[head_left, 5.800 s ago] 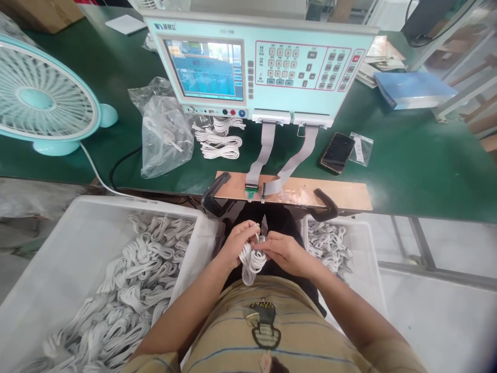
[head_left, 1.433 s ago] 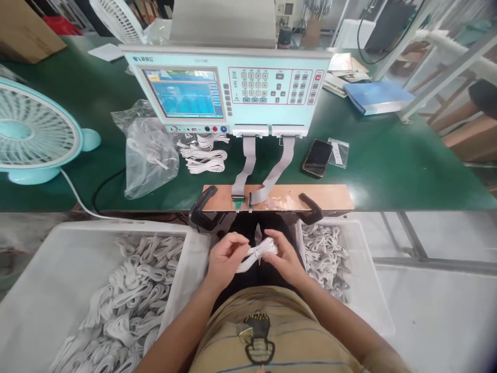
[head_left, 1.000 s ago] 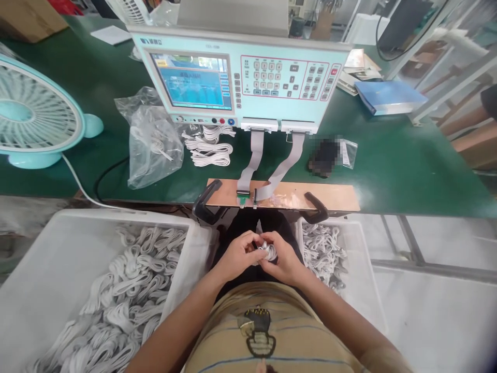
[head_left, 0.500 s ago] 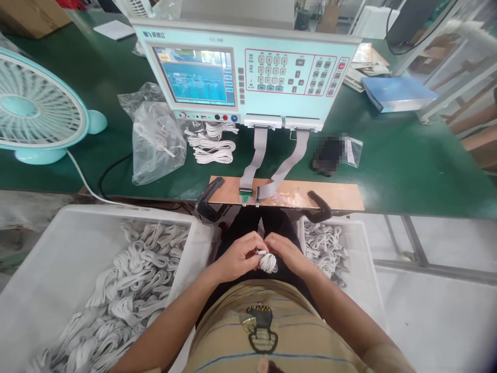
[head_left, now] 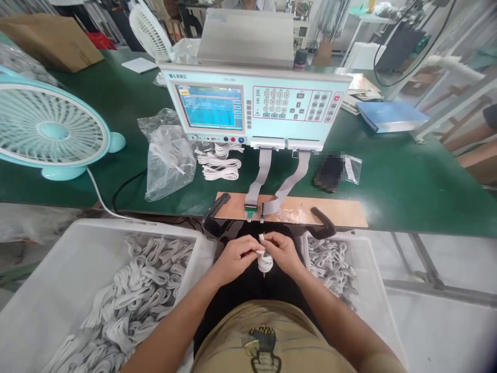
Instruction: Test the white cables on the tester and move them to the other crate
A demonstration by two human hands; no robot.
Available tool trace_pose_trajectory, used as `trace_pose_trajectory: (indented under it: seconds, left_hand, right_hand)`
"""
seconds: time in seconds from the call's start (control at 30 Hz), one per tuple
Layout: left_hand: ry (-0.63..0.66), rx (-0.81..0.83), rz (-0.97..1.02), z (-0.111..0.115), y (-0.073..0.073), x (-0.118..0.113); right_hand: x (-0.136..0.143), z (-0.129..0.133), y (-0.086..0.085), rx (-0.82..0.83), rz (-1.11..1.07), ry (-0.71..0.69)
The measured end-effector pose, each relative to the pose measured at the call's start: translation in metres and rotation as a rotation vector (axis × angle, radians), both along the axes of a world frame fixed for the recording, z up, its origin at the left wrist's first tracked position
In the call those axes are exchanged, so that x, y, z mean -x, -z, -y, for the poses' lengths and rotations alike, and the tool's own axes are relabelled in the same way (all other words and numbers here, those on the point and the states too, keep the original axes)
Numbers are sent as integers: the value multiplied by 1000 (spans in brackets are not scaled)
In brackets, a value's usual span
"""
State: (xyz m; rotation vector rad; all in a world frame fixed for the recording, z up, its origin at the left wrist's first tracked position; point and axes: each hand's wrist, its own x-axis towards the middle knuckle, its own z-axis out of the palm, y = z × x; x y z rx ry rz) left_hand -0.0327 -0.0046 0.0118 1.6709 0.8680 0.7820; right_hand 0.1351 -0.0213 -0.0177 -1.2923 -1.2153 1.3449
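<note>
A small coiled white cable hangs between my two hands, over my lap. My left hand pinches one white end of it from the left. My right hand grips the other end, whose connector points up toward the board. Just beyond my fingers, two small connectors on green circuit boards sit at the edge of a copper-coloured board. Grey ribbon cables run from them to a tester with a lit screen.
Black clamps hold the board at the table edge. White bins of coiled cables stand left and right of my legs. A fan, a plastic bag, cable bundles and a blue folder lie on the green table.
The view has tilted up. My right hand has brought a cable end upright, its connector now pointing toward the board; the coil hangs lower beneath my fingers.
</note>
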Motion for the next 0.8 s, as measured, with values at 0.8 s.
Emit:
trace_pose_trajectory:
  seconds: [0.8]
  left_hand:
    - [-327,680,363,-15,18,-6]
  right_hand:
    - [19,-27,-5,284,-383,237]
